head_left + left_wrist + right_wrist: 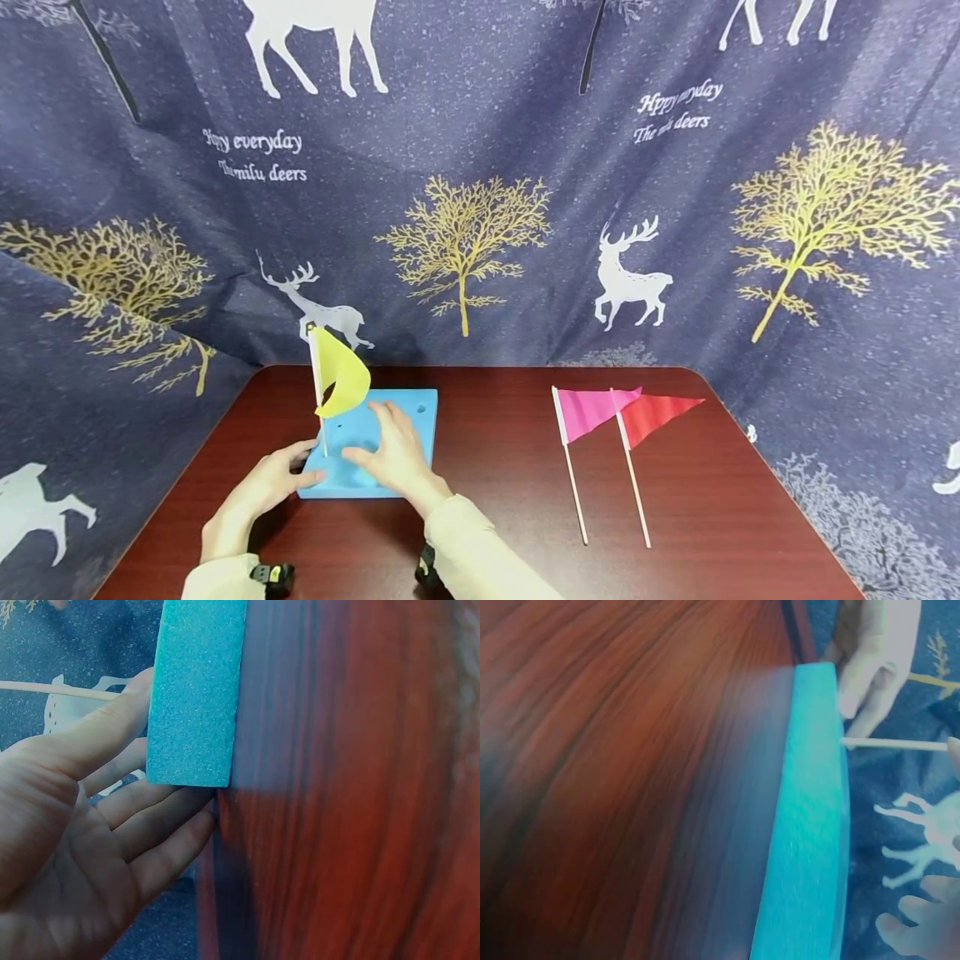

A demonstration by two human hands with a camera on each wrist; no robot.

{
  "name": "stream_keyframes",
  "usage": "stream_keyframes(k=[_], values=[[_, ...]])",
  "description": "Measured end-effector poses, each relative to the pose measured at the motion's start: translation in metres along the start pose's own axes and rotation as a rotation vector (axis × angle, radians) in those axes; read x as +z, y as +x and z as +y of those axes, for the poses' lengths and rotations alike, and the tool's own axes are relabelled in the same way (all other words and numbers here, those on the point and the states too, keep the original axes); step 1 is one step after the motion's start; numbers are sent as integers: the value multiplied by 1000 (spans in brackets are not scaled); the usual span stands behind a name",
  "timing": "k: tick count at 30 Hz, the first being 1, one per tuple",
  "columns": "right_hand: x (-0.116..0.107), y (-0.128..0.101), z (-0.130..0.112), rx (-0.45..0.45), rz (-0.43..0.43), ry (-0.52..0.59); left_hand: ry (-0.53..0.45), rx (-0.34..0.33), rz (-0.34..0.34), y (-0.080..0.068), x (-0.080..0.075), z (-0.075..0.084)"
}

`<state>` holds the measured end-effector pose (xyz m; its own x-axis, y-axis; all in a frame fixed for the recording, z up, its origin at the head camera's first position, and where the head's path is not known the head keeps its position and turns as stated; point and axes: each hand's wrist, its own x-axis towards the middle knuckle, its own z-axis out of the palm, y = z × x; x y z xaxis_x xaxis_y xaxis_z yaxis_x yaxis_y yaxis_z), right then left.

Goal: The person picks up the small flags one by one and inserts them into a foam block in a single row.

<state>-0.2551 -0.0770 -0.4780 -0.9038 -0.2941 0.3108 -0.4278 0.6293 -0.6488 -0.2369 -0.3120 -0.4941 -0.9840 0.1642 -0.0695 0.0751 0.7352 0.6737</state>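
A blue foam block (416,417) lies on the dark red table (510,500), left of centre. A yellow flag (341,379) on a thin stick (322,429) stands upright in the block near its left edge. My left hand (270,483) is open, its straight fingers (161,825) touching the block's (196,690) near left corner. My right hand (396,454) rests flat on top of the block, fingers spread, just right of the stick. In the right wrist view the block's side (810,825) and the stick (892,742) show, with my left hand (874,660) beyond.
A pink flag (592,408) and a red flag (656,412) lie side by side on the table's right half, sticks pointing toward me. A dark blue cloth with deer and gold trees (465,242) hangs behind and around the table.
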Motion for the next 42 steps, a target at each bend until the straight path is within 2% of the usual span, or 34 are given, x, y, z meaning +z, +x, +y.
stream_keyframes(k=[10,22,32,42], values=[[-41,-31,35,25,-15,-10,-20,-1,-21,0,-1,1],[-97,-62,74,67,113,-31,-9,0,-27,3,-1,-3],[-134,-88,108,75,225,-118,-10,5,-26,3,-1,-3],[-164,-112,144,206,260,-169,-10,1,-35,3,-3,-2]])
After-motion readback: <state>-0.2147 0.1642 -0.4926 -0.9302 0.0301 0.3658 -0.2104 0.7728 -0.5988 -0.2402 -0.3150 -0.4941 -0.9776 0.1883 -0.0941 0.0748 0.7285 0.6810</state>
